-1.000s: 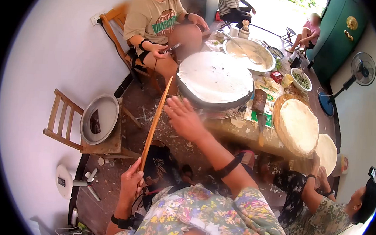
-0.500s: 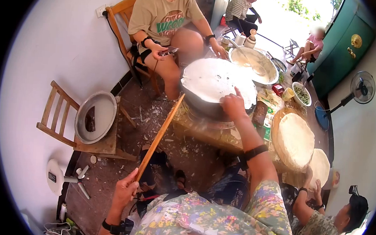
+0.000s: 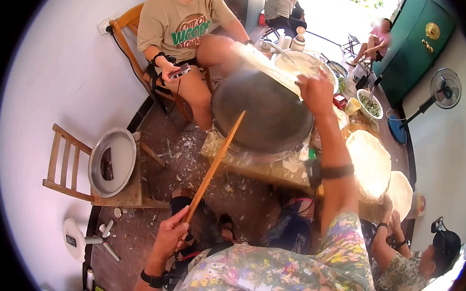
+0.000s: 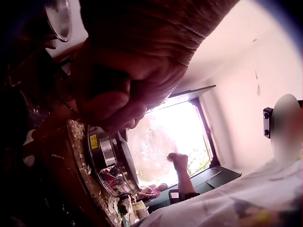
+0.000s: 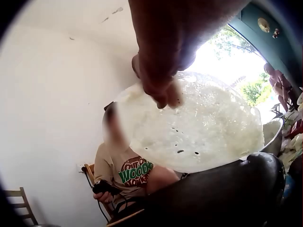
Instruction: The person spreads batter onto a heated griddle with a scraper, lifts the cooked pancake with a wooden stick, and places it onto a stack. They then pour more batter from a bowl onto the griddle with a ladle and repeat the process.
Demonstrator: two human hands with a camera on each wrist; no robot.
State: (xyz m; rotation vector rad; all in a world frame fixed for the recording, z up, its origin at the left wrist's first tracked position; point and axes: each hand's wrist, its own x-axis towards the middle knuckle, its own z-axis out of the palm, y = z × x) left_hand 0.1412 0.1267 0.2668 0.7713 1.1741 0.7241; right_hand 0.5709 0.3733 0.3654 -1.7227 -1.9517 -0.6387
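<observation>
A thin white round sheet [image 3: 266, 68], with a few small holes [image 5: 189, 127], hangs tilted above the far side of a dark round griddle [image 3: 261, 112]. My right hand [image 3: 317, 92] pinches its near edge; in the right wrist view the fingers of that hand [image 5: 163, 71] are at the sheet's upper part. The griddle's surface lies bare. My left hand [image 3: 171, 234] grips the lower end of a long wooden stick [image 3: 216, 163], whose pointed tip is over the griddle's near left part. In the left wrist view my left hand [image 4: 128, 80] is dark, its fingers curled.
Beyond the griddle are a large batter bowl [image 3: 326, 71] and a bowl of chopped greens [image 3: 369, 103]. Pale round sheets [image 3: 368, 163] lie at the right, near a person in a cap. Another person sits at the back left, holding a device. A metal basin [image 3: 127, 156] stands on the left.
The white sheet has come off the griddle and up toward its far side, pinched by my right hand, which has risen. The stick still lies in my left hand, its tip now over the griddle.
</observation>
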